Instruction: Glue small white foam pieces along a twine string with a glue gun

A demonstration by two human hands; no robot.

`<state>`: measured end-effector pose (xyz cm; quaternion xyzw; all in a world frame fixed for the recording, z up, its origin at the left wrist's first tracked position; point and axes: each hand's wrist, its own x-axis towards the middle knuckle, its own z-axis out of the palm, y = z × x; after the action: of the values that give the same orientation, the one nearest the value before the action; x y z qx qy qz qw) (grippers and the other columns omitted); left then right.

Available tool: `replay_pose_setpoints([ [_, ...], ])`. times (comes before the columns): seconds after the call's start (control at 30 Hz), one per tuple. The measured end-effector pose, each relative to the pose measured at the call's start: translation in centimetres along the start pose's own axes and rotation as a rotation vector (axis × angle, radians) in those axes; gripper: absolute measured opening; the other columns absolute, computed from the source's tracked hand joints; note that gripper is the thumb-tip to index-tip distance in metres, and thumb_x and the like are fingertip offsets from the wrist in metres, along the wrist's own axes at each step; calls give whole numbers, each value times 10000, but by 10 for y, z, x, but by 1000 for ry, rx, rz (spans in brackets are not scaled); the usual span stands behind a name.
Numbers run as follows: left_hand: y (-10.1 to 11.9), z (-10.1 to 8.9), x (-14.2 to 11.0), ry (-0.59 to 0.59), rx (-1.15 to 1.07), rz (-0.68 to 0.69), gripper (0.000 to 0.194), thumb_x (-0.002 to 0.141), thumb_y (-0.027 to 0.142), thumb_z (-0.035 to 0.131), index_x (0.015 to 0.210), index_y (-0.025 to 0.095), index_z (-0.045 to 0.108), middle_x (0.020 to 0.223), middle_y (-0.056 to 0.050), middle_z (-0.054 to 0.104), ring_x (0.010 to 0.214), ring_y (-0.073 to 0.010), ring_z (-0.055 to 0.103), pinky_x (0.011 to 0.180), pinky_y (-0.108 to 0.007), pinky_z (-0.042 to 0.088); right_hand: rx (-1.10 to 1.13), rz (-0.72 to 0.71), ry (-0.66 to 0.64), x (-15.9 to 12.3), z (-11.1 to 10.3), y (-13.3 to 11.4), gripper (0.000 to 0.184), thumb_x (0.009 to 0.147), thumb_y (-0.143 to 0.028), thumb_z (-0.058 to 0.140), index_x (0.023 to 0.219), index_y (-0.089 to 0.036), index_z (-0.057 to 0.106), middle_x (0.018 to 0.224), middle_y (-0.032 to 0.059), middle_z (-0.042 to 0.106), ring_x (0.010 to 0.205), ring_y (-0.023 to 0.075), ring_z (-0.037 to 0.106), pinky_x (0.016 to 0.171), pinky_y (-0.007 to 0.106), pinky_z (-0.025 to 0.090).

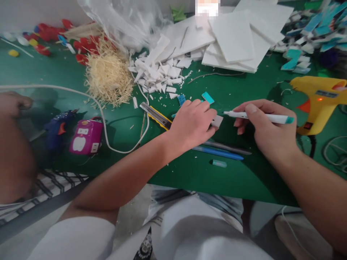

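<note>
My right hand (276, 126) grips a white marker (273, 118) with a teal end, its tip pointing left. Between the curled fingers of my left hand (193, 121) is a small white foam piece (217, 121), a short gap from the marker's tip. Beneath and left of that hand lies a yellow utility knife (155, 115), partly covered by it. Small blue pieces (208, 97) lie just beyond the fingers. Nearer me are a blue pen (222, 152), a dark pen-like stick (230, 147) and a clear teal marker cap (219, 163).
White foam scraps (159, 74) and foam sheets (233, 39) lie at the back, beside a straw-like pile (110, 79). A yellow glue gun (311, 101), its light lit, stands right. On the left are a blue glue gun (58, 126), a pink power block (86, 136), a white cable (104, 121) and another person's hand (16, 104).
</note>
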<state>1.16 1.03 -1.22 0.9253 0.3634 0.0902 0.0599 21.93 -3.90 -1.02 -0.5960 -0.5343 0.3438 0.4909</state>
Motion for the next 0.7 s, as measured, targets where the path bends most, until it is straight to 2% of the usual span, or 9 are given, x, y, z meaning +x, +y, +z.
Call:
replay_pose_setpoints([
  [0.07,0,-3,-3,-9,5,-17,284,1043,263,630,1254,141,777,1058,-124,768,1085,-316,694,866,-394,461,7,4,1,0,0,-1,187,968,-322,752,797,-302,825,640,-24,690,461,140,572,458,314,441],
  [0.13,3,-6,-5,-13,18,-58,328,1049,306,641,1294,117,751,1085,-139,774,1105,-326,706,867,-394,465,12,3,-8,0,0,-2,197,967,-391,777,803,-289,818,634,-23,688,454,136,571,453,310,439],
  [0.23,9,-9,-4,-35,60,-111,338,1050,433,687,1150,118,757,1063,-151,776,1089,-337,721,854,-390,467,10,20,-13,0,0,-4,253,944,-487,810,797,-282,811,629,-21,689,459,137,576,454,308,444],
  [0.4,16,-10,-3,-44,144,-156,241,1075,343,643,1083,123,742,1042,-156,776,1048,-326,744,821,-379,449,9,52,-5,0,2,-6,186,931,-387,795,793,-265,814,628,-13,692,468,133,582,467,304,448],
  [0.5,16,-10,-2,-50,152,-169,275,1078,373,641,1061,121,750,1006,-154,777,1007,-326,759,806,-382,447,6,47,-22,1,1,-6,176,940,-353,773,805,-248,815,625,-11,689,468,130,585,472,300,448],
  [0.7,16,-10,5,-88,143,-158,304,1085,362,599,1035,116,771,963,-152,785,976,-324,777,803,-384,447,-6,28,-36,2,1,-4,240,957,-445,790,816,-251,808,633,-3,684,475,133,592,476,300,450],
])
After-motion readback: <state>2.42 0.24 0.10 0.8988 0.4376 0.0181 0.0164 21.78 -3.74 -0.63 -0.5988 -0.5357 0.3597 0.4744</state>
